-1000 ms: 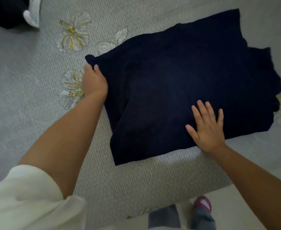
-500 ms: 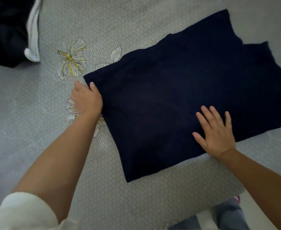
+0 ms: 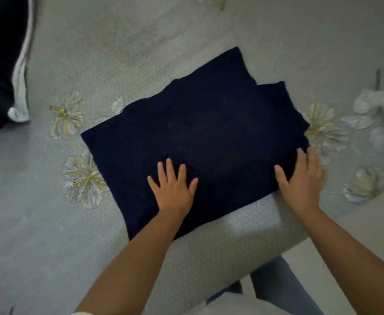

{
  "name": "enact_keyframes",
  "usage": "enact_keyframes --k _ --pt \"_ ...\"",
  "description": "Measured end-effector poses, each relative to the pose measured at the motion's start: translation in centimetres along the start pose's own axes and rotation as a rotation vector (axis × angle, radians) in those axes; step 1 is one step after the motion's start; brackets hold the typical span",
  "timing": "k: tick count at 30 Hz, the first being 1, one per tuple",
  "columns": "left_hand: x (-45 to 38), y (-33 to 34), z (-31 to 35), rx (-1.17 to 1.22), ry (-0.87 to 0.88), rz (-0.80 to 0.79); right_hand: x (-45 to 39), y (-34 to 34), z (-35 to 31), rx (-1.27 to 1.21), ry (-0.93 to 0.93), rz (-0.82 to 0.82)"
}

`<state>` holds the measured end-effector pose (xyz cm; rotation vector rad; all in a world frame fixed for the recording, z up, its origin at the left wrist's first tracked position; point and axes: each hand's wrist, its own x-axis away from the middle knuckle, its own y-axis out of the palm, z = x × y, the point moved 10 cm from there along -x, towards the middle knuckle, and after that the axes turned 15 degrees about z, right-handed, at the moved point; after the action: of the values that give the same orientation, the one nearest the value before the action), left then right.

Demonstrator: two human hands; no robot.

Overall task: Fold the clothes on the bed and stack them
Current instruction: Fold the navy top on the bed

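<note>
One dark navy garment (image 3: pixel 195 137), folded into a rough rectangle with no readable label, lies flat on the grey flowered bedspread (image 3: pixel 141 53) near its near edge. The left hand (image 3: pixel 172 189) presses flat on its near part with fingers spread, and the right hand (image 3: pixel 304 178) rests with straight fingers on its near right corner. A second dark garment with white trim (image 3: pixel 2 64) lies at the far left.

left hand (image 3: pixel 172 189) flat on navy garment (image 3: pixel 197 133) | right hand (image 3: pixel 304 178) at edge
</note>
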<state>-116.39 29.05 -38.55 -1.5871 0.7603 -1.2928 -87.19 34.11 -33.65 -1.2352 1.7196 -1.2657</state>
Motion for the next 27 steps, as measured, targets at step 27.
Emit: enact_keyframes --k 27 --pt "-17.7 -9.6 23.1 -0.425 0.907 0.119 -4.3 1.9 1.3 -0.477 0.343 -0.078"
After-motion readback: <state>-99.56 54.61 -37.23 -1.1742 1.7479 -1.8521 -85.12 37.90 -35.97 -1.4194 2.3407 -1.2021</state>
